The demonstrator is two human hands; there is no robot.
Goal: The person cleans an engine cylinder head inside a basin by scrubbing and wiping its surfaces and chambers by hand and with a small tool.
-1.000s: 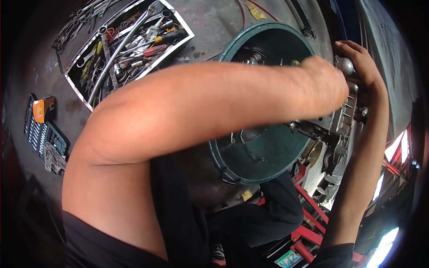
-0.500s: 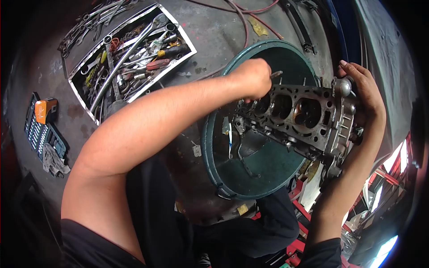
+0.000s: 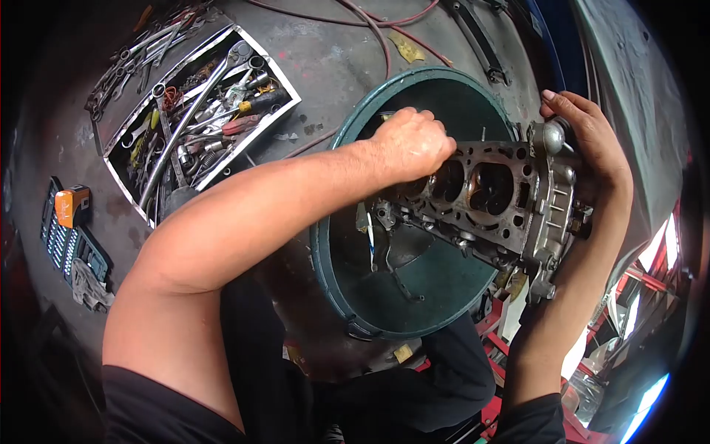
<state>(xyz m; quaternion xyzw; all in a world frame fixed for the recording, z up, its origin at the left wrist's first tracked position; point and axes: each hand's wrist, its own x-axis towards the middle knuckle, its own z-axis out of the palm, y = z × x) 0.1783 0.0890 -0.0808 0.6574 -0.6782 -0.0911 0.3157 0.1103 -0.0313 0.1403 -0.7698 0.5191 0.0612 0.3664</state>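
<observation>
A greasy metal cylinder head lies tilted across the mouth of a green tub, its round chambers facing up. My left hand is closed in a fist at its far-left end, over the row of chambers. What that fist grips is hidden by the fingers. Around the right end of the casting curls my right hand, gripping it beside the silvery housing. Inside the tub, a white stick-like piece and a thin bent metal part hang below the casting.
At the left stands a white-edged toolbox full of wrenches and screwdrivers. Loose wrenches lie beyond it. An open socket case bears an orange box and a grey rag. Red hoses cross the floor.
The view has shifted, so the tub and toolbox sit further left. A dark rod tip that stuck out of my left fist no longer shows. My right hand stays on the cylinder head.
</observation>
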